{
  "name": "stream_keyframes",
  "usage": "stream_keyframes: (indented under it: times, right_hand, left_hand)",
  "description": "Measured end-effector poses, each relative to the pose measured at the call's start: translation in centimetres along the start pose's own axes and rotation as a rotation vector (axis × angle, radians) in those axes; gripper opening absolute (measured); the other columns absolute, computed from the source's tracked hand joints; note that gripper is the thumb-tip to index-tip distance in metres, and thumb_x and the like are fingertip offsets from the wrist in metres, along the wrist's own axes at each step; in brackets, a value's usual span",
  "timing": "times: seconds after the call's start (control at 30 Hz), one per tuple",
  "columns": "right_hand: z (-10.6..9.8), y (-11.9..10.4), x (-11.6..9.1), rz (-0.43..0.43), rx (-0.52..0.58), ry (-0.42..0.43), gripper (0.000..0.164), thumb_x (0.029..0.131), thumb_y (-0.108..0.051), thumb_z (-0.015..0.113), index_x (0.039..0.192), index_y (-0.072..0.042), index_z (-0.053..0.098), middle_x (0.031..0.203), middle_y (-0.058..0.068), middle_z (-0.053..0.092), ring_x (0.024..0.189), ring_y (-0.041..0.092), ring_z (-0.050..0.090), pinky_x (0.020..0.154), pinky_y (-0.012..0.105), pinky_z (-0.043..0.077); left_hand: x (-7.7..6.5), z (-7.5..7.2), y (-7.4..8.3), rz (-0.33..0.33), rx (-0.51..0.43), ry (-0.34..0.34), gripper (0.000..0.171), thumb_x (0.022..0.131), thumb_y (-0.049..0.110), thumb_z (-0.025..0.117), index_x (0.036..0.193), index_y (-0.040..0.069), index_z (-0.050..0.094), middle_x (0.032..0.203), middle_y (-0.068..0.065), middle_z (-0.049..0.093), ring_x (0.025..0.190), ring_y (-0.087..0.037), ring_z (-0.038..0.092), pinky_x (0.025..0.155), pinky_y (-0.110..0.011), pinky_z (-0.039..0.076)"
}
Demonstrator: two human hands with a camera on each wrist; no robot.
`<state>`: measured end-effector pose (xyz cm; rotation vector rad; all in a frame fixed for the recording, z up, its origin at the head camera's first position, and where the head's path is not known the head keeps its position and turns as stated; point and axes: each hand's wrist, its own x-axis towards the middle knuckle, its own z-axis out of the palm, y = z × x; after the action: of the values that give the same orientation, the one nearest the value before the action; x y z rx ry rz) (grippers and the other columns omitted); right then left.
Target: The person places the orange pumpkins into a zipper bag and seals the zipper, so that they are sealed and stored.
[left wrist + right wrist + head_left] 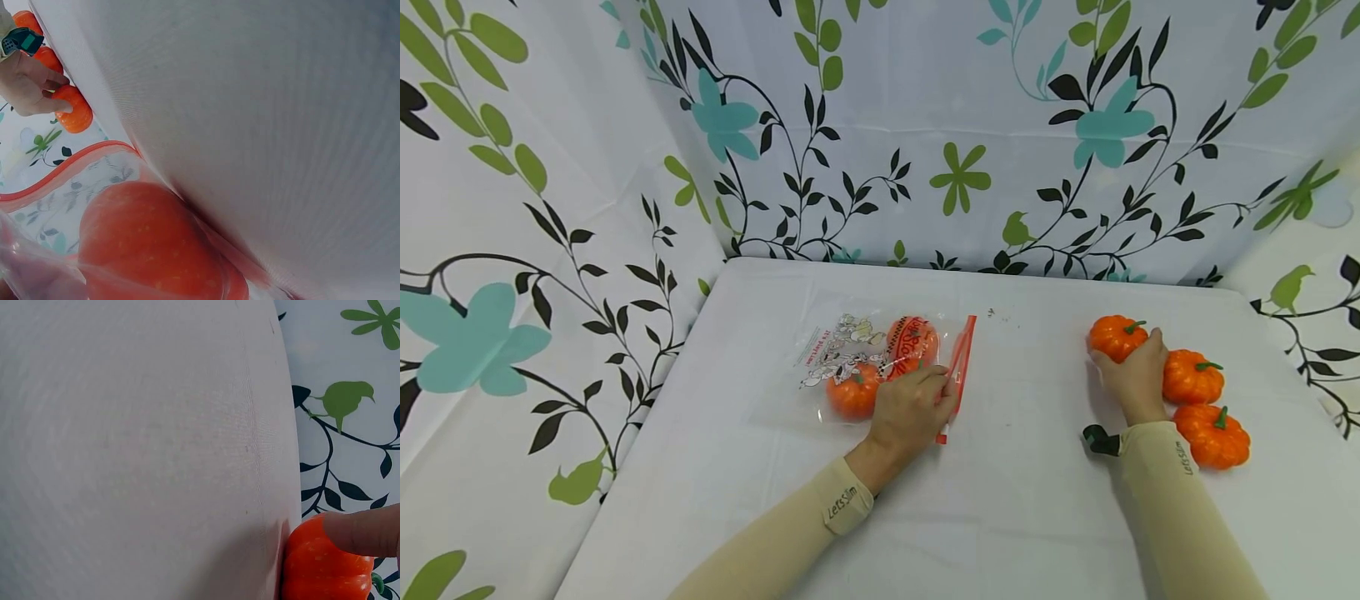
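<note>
A clear zip bag with a red zip strip lies on the table, its mouth to the right. Inside it are small orange pumpkins, one of them partly behind red print. With curled fingers my left hand holds the bag near its mouth; the left wrist view shows the red-edged opening gaping. On the right, my right hand grips another orange pumpkin with a green stem, thumb on its near side. That pumpkin also shows under a finger in the right wrist view.
Two more orange pumpkins, a middle one and a nearer one, sit just right of my right hand and forearm. A white cloth covers the table. Leaf-patterned curtains rise behind it and at both sides.
</note>
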<state>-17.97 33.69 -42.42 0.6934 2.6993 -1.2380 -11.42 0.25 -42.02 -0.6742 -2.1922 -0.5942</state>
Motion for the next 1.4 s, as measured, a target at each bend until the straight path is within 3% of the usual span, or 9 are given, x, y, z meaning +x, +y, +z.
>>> stream_keyframes:
  times: [0.53, 0.83, 1.03, 1.4]
  right_hand:
    - [0.1, 1.4, 0.3, -0.035, 0.007, 0.005, 0.094, 0.104, -0.04, 0.051, 0.156, 0.002, -0.014, 0.158, 0.036, 0.0, 0.146, 0.054, 0.01, 0.116, 0.067, 0.013]
    - [0.8, 0.9, -0.1, -0.044, 0.082, 0.017, 0.096, 0.102, -0.044, 0.055, 0.159, -0.001, -0.009, 0.164, 0.029, 0.0, 0.15, 0.046, 0.01, 0.118, 0.061, 0.013]
    - [1.5, -0.2, -0.9, -0.116, 0.15, -0.053, 0.102, 0.099, -0.048, 0.06, 0.16, -0.003, -0.007, 0.165, 0.027, 0.0, 0.15, 0.044, 0.014, 0.117, 0.058, 0.021]
    - [3.3, -2.0, -2.6, -0.283, 0.116, -0.165, 0.101, 0.096, -0.044, 0.067, 0.161, 0.0, 0.002, 0.162, 0.03, 0.014, 0.143, 0.048, 0.031, 0.112, 0.057, 0.032]
  left_hand:
    - [0.0, -0.2, 0.1, -0.022, -0.036, -0.004, 0.007, 0.078, 0.008, 0.082, 0.083, 0.005, 0.078, 0.088, -0.002, 0.076, 0.071, -0.013, 0.073, 0.059, -0.023, 0.058]
    - [0.0, -0.3, 0.1, -0.047, -0.066, -0.022, 0.008, 0.082, 0.008, 0.078, 0.088, 0.003, 0.08, 0.091, -0.003, 0.077, 0.077, -0.014, 0.074, 0.063, -0.024, 0.059]
    - [0.0, -0.3, 0.0, -0.043, -0.07, -0.015, 0.009, 0.082, 0.01, 0.079, 0.088, 0.004, 0.08, 0.09, -0.004, 0.077, 0.08, -0.015, 0.075, 0.065, -0.025, 0.059]
    - [0.1, -0.4, 0.0, -0.053, -0.083, -0.019, 0.011, 0.082, 0.008, 0.079, 0.09, 0.002, 0.08, 0.092, -0.005, 0.077, 0.082, -0.016, 0.075, 0.067, -0.025, 0.059]
